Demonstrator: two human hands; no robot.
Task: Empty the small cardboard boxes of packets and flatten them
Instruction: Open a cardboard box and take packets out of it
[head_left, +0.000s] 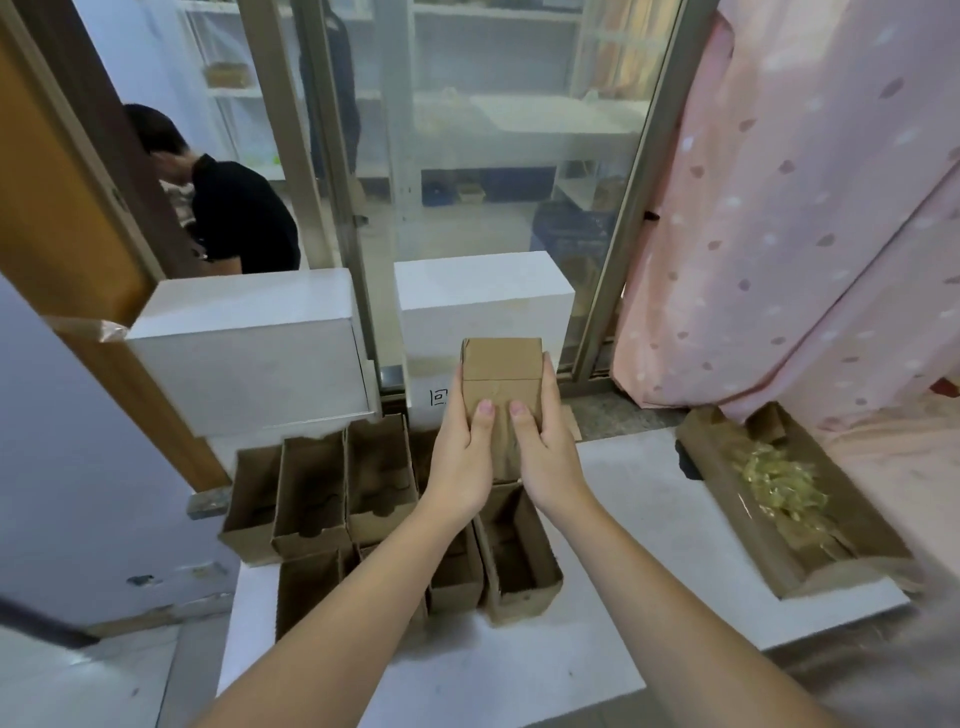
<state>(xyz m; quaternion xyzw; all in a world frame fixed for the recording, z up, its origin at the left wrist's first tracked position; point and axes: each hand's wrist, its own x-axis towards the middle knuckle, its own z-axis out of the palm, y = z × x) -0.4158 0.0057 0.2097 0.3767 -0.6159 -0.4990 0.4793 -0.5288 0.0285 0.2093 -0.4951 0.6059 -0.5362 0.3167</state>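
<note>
I hold one small brown cardboard box up in front of me, above the white table. My left hand grips its left side and my right hand grips its right side, both thumbs pressing on its near face. The box's far end looks closed. Below my hands stand several open small cardboard boxes in rows; one sits just under my right wrist. A larger open cardboard box at the right holds a heap of clear yellowish packets.
Two white boxes stand at the back against a glass sliding door. A pink curtain hangs on the right. Another person in black bends over at the far left behind a door frame.
</note>
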